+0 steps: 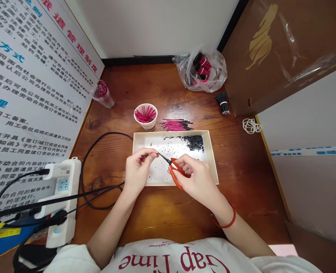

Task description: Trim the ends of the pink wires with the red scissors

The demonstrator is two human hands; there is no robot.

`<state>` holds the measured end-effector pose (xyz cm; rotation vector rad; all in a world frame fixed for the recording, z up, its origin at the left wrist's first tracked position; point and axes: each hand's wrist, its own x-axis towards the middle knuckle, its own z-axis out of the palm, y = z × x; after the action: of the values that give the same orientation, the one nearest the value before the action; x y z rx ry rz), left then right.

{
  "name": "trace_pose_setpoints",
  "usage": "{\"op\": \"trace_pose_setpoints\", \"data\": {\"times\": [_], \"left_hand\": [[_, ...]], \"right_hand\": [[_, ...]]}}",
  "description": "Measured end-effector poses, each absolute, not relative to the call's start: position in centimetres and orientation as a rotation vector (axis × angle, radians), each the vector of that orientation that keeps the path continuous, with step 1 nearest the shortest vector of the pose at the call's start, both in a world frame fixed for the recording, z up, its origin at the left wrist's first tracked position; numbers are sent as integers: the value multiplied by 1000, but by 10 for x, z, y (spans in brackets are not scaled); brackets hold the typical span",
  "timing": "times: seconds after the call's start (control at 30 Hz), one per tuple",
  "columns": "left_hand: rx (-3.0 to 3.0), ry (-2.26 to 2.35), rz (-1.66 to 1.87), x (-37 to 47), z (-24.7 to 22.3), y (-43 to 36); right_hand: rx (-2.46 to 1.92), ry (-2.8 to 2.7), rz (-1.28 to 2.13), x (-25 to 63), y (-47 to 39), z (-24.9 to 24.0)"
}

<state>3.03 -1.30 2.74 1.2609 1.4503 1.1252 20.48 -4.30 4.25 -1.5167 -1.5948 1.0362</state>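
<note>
My right hand (195, 172) is closed around the orange-red handles of a pair of small scissors (177, 174), fingers in the loops. Their dark blades point up and left, reaching the fingertips of my left hand (139, 168). That left hand pinches a thin dark wire-like piece (143, 155), mostly hidden by the fingers. Both hands are over a shallow cream box (213, 167) with a white inside. A heap of short black snippets (195, 143) lies in its far right corner, and tiny bits are scattered over its floor.
Behind the box lie loose pink-and-black wires (176, 125) and a paper cup (145, 123) of pink wires. Farther off are a plastic cup (103, 98), a clear bag (213, 76) of bundles, a black wire bundle (222, 102) and white bands (252, 126). A power strip (62, 201) and cables occupy the left.
</note>
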Motion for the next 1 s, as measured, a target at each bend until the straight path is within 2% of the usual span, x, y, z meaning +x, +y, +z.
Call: {"op": "trace_pose_setpoints", "data": {"times": [0.4,1.0], "left_hand": [[1271,1438,1112,31,31,-12],[1270,1436,1122,32,31,-13]], "right_hand": [[-1519,-1644,950,205,-43,45],[-1524,-1605,1012,204,-42,44]]}}
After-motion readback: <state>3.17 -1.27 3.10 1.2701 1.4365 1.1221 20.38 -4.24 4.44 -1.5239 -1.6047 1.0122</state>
